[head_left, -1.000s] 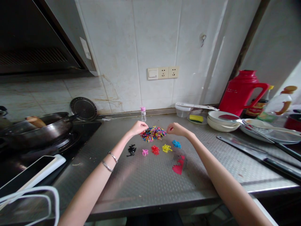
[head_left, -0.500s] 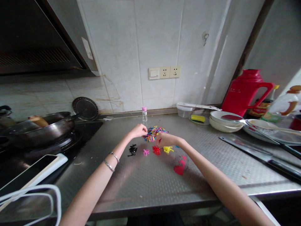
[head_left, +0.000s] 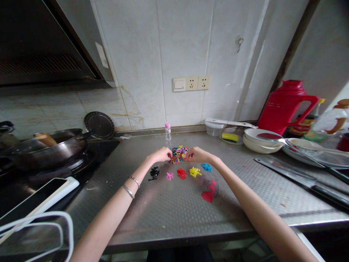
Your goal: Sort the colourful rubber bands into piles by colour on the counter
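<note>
Sorting bands on the counter (head_left: 169,214)
My left hand (head_left: 159,155) and right hand (head_left: 198,155) each pinch at the far band pile (head_left: 178,154).

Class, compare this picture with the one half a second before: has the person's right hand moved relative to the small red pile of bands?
Yes. The right hand has moved back from above the red pile to the mixed pile.

No legible text (labels blurred)

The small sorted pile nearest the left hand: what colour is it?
Black, seen clearly in the head view, beside the pink pile.
</note>
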Action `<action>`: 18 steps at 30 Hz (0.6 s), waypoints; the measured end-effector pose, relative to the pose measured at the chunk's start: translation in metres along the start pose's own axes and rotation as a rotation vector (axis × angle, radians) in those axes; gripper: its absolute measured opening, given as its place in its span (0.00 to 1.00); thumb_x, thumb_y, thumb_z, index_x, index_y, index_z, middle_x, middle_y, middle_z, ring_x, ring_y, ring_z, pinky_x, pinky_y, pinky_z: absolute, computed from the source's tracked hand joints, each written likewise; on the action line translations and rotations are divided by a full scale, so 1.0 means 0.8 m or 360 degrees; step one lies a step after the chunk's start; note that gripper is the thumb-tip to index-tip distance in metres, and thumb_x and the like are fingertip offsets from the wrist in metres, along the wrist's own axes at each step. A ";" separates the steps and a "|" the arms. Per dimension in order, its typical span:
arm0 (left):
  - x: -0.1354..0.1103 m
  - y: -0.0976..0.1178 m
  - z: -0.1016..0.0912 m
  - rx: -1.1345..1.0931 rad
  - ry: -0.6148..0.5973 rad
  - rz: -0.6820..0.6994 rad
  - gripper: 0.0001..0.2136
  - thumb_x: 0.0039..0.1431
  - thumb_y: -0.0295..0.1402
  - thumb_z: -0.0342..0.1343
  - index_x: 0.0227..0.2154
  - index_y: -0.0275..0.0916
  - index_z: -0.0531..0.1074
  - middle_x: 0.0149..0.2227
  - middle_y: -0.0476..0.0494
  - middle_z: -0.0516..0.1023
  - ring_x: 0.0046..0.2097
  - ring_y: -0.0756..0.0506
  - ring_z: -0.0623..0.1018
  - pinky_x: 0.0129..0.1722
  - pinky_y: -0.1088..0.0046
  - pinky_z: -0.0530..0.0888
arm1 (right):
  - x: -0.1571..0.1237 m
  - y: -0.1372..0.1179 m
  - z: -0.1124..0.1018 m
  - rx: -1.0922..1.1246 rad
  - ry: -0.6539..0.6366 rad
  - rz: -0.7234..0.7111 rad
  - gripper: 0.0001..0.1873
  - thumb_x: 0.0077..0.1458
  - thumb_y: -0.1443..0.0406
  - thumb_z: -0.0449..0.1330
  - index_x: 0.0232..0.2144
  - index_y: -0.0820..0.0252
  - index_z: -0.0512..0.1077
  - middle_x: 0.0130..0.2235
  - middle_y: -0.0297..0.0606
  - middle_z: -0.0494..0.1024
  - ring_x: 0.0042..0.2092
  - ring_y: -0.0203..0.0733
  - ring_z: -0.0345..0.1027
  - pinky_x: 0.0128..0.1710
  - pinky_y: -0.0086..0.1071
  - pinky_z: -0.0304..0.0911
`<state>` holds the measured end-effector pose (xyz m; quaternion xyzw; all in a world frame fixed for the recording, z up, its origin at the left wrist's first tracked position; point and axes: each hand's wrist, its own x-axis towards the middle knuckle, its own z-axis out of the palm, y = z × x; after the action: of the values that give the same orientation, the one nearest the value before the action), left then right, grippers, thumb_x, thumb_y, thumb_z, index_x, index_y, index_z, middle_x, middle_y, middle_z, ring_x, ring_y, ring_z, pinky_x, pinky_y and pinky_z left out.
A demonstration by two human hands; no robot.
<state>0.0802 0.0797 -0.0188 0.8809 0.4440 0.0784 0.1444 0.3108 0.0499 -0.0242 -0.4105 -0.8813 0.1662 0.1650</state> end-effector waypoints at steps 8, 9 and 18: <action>0.007 -0.009 0.010 -0.0115 0.0009 0.0070 0.07 0.43 0.26 0.52 0.24 0.34 0.75 0.24 0.47 0.75 0.27 0.51 0.70 0.27 0.80 0.62 | 0.001 0.029 0.008 -0.0028 0.0023 0.0126 0.11 0.40 0.68 0.53 0.24 0.63 0.75 0.23 0.32 0.74 0.26 0.31 0.62 0.26 0.22 0.53; 0.008 -0.009 0.009 -0.0121 0.0001 0.0089 0.07 0.43 0.26 0.52 0.24 0.34 0.75 0.24 0.47 0.75 0.26 0.52 0.70 0.26 0.80 0.61 | 0.001 0.032 0.009 -0.0025 0.0036 0.0127 0.11 0.40 0.68 0.53 0.24 0.63 0.75 0.23 0.32 0.74 0.26 0.31 0.62 0.26 0.22 0.53; 0.005 -0.008 -0.009 -0.0452 0.0042 0.0142 0.07 0.44 0.29 0.52 0.24 0.31 0.74 0.21 0.46 0.73 0.24 0.52 0.68 0.25 0.79 0.62 | 0.004 0.043 0.012 -0.0044 0.0167 0.0090 0.11 0.42 0.67 0.54 0.26 0.63 0.76 0.23 0.33 0.75 0.25 0.32 0.62 0.25 0.23 0.53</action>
<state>0.0757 0.0876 -0.0144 0.8693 0.3907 0.1583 0.2581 0.3274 0.0718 -0.0467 -0.4456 -0.8616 0.1368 0.2006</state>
